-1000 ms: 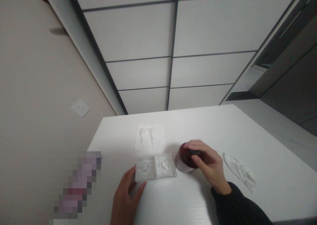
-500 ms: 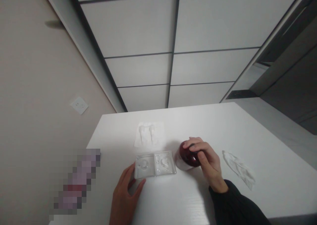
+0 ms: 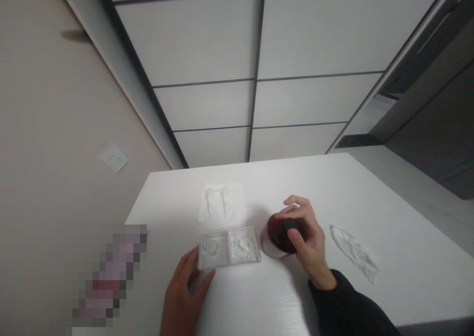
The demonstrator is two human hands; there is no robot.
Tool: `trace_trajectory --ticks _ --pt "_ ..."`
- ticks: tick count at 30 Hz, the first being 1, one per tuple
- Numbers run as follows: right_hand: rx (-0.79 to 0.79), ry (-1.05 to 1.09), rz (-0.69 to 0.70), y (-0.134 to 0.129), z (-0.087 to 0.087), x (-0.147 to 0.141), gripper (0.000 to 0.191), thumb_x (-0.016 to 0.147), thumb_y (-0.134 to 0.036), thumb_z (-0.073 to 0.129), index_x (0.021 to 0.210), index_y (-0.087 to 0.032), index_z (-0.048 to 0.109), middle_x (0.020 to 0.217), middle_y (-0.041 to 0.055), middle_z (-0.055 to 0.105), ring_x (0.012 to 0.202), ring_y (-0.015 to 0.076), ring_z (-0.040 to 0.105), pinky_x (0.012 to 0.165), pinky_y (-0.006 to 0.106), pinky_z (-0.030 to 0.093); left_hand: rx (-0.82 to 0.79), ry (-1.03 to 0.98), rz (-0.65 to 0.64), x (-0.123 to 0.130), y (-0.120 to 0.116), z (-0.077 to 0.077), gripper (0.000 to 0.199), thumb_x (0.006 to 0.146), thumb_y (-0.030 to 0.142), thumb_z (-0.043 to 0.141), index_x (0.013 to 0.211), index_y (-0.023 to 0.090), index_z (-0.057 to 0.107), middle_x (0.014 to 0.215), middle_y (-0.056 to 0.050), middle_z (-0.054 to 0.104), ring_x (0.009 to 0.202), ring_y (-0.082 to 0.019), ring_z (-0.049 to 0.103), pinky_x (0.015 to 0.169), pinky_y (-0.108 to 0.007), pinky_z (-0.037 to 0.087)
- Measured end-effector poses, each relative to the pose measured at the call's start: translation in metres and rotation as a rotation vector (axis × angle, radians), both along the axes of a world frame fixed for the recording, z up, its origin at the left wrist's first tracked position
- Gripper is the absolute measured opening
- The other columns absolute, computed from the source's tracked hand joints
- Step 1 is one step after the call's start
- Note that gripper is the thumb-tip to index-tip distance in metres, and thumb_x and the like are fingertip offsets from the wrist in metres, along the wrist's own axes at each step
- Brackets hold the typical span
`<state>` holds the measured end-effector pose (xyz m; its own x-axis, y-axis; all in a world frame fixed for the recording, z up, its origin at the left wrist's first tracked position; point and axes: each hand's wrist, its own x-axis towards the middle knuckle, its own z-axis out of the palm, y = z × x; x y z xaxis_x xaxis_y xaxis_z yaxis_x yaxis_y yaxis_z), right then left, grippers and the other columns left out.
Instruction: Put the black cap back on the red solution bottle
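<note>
Left hand (image 3: 184,296): fingers against near-left corner of clear plastic two-cell tray (image 3: 229,248), grip unclear. Right hand (image 3: 307,242): curled loosely over dark-red round jar (image 3: 277,238), thumb on black cap (image 3: 291,225), grip unclear. Jar sits just right of tray. White paper sheet (image 3: 221,203) just behind tray; crumpled white cloth (image 3: 355,252) well right of tray.
</note>
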<state>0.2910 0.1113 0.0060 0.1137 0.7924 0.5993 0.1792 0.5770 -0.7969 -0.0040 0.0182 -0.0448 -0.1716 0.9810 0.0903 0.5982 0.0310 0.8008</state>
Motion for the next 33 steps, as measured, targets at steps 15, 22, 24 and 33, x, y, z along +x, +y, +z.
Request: trace_trajectory --ticks 15,22,24,33 --pt "0.005 0.053 0.139 0.000 0.014 -0.001 0.029 0.107 -0.043 0.053 0.100 -0.026 0.076 0.094 0.0053 0.071 0.089 0.0228 0.066 0.078 0.035 0.052 0.023 0.023 -0.006 -0.001 -0.001 -0.001 0.047 0.095 0.047 0.069 0.138 0.027 0.068 0.139 -0.009 0.071 0.123 -0.032 0.074 0.097 -0.044 0.067" --pt "-0.008 -0.035 0.205 0.004 0.019 0.005 0.037 0.110 -0.041 0.048 0.089 -0.025 0.073 0.094 0.0036 0.071 0.086 0.0190 0.064 0.080 0.032 0.049 0.031 0.053 -0.010 -0.002 -0.001 -0.003 0.047 0.096 0.048 0.067 0.138 0.025 0.068 0.138 -0.010 0.071 0.122 -0.032 0.074 0.095 -0.043 0.068" --pt "-0.014 -0.051 0.235 0.005 0.019 0.006 0.038 0.110 -0.044 0.047 0.087 -0.025 0.072 0.094 0.0033 0.071 0.086 0.0185 0.064 0.080 0.032 0.049 0.024 0.060 -0.018 -0.002 -0.001 -0.002 0.047 0.097 0.047 0.067 0.138 0.025 0.067 0.139 -0.010 0.071 0.123 -0.031 0.073 0.096 -0.043 0.068" --pt "-0.096 0.161 0.255 0.001 0.011 0.002 0.030 0.088 -0.044 0.084 0.103 -0.029 0.062 0.100 -0.0001 0.065 0.090 0.0179 0.064 0.081 0.030 0.051 0.072 0.034 0.039 0.007 0.000 0.005 0.046 0.093 0.048 0.068 0.132 0.024 0.072 0.132 -0.010 0.075 0.116 -0.032 0.076 0.089 -0.043 0.070"
